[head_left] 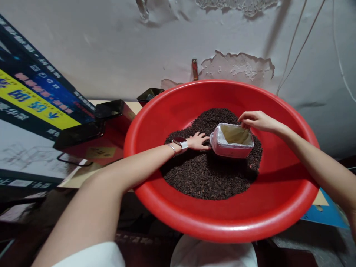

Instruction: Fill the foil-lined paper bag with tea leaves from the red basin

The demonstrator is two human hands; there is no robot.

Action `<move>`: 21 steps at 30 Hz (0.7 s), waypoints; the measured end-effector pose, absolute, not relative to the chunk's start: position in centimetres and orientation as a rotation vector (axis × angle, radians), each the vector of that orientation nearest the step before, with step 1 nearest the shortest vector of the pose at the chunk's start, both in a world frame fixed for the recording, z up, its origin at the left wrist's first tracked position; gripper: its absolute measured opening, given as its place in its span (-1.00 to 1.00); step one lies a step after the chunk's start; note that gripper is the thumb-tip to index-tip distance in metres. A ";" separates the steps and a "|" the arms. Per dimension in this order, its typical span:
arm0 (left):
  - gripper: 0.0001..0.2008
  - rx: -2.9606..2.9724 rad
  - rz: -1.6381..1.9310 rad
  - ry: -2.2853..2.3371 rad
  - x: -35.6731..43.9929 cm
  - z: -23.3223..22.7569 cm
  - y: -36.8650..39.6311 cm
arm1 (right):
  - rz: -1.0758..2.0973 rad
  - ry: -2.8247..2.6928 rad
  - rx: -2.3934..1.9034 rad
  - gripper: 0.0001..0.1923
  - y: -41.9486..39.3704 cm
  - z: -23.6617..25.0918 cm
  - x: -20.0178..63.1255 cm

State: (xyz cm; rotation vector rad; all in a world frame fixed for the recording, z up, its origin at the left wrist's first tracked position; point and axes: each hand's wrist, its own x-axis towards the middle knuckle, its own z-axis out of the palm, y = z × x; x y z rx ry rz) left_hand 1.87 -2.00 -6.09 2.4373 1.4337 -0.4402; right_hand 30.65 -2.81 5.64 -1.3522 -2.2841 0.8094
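A big red plastic basin [278, 207] holds a heap of dark loose tea leaves [205, 174]. A small red box lined with a clear plastic bag [232, 141] lies in the heap, its open mouth facing up. My left hand [198, 141] lies flat on the leaves, its fingertips against the box's left side; a watch and a bracelet sit on that wrist. My right hand [257, 120] pinches the far right rim of the box's bag lining.
Black-lidded red boxes [94, 137] stand left of the basin on a table. A printed blue and yellow carton [30, 96] fills the left edge. A peeling grey wall with hanging wires [294, 44] runs behind. A white round object [214, 256] sits under the basin.
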 end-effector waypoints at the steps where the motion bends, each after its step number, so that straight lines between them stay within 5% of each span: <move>1: -0.19 2.407 -0.433 1.404 2.0 -6.7 -2.4 | 0.818 -2.283 -1.354 -0.83 -2.7 5.5 30.7; 8: 0.16 2.307 -0.472 1.181 1.7 -8.6 -2.9 | 0.825 -2.303 -1.360 -0.83 -2.4 5.8 30.7; 21: 0.10 2.278 -0.476 1.202 2.4 -8.1 -3.1 | 0.821 -2.299 -1.369 -0.79 -3.1 6.1 30.2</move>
